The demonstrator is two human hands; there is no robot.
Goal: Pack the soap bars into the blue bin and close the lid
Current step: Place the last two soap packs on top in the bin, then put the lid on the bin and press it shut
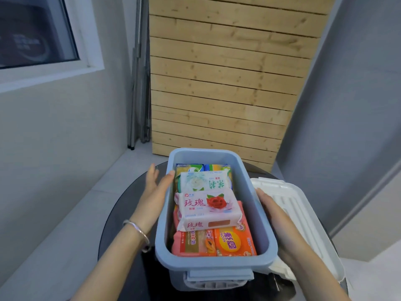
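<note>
at the far left a window (36, 33) sits in the grey wall, and a slatted wooden panel (217, 83) leans upright behind the scene. lower down, the left hand (155, 187), with a silver bracelet (138, 232) on its wrist, is held with its fingers straight and released. its thumb lies against the left rim of the blue bin (217, 263) and grasps nothing.

the bin is a pale blue plastic tub, long and round-cornered, with a latch at its near end. it stands uncovered on a dark round table (130, 203).

the soap bars fill it in layers. a pink bar (193, 244) and an orange bar (235, 242) lie at the near bottom, and green-and-yellow bars (188, 168) stand at the far end. on top are a white bar with a pale flower (204, 181) and a white bar with a red rose (208, 208) (this one tilted, its near end riding highest).

the right hand (271, 207) lies along the bin's right outer wall. its fingers are hidden, so i cannot tell whether they curl. just beside it, the white ribbed lid (303, 213) rests on the table to the right of the bin, off the bin.
</note>
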